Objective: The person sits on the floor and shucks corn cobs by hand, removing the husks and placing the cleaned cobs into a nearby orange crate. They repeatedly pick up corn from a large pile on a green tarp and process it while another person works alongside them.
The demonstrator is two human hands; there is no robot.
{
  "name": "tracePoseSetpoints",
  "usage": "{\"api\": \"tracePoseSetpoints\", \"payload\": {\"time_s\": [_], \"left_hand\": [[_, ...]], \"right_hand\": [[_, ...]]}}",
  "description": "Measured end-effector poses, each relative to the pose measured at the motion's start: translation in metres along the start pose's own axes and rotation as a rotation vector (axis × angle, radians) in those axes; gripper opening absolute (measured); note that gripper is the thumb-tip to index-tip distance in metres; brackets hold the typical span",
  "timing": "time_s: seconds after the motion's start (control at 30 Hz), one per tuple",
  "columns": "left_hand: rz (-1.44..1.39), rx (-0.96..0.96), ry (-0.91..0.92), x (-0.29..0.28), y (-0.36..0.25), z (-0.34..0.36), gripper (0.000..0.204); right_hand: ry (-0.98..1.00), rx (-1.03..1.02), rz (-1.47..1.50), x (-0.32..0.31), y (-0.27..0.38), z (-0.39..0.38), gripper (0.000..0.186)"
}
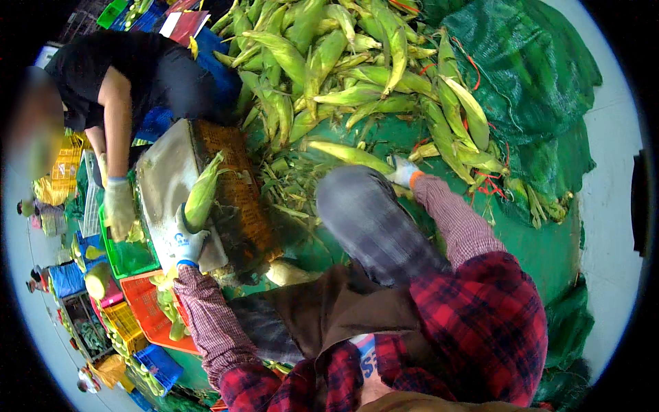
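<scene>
Holds the left forearm (211,317) forward and outward, with the gloved left hand (182,242) curled in a grip, and the right forearm (454,213) forward beside the raised knee (360,206), with the gloved right hand (404,172) (partly hidden) unclear in finger pose.

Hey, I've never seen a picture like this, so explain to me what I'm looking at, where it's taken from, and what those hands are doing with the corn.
There is no machine here, just a person wearing gloves. The single round-edged picture comes from a wide fisheye camera on that person's head, looking down, so straight edges bend. The white-gloved left hand holds a plump ear of corn in pale-green husk. The white-gloved right hand, partly behind the knee, is at the end of another long green-husked ear; its grip is unclear. A big heap of green-husked corn lies on the green floor, near dark-green mesh sacking. At left, a co-worker's gloved hand is over a bright-green plastic crate.
</scene>
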State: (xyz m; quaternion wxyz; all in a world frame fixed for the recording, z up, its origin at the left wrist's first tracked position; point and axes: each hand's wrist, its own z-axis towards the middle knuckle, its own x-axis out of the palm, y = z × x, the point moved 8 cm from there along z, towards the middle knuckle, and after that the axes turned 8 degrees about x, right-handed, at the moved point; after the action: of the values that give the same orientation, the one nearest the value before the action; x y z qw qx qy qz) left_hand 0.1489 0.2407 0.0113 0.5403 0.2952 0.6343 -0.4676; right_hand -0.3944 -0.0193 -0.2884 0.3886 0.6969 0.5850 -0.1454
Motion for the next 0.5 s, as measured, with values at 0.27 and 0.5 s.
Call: {"api": "tracePoseSetpoints", "payload": {"time_s": [0.27,0.5], "left_hand": [[0.448,0.196,-0.252,-0.019,-0.02,0.019,0.09],[0.475,0.058,-0.397,-0.059,-0.047,0.016,0.084]], "right_hand": [[0.006,0.173,0.055,0.077,-0.103,0.009,0.097],[0.097,0.097,0.265,0.028,-0.051,-0.009,0.076]]}}
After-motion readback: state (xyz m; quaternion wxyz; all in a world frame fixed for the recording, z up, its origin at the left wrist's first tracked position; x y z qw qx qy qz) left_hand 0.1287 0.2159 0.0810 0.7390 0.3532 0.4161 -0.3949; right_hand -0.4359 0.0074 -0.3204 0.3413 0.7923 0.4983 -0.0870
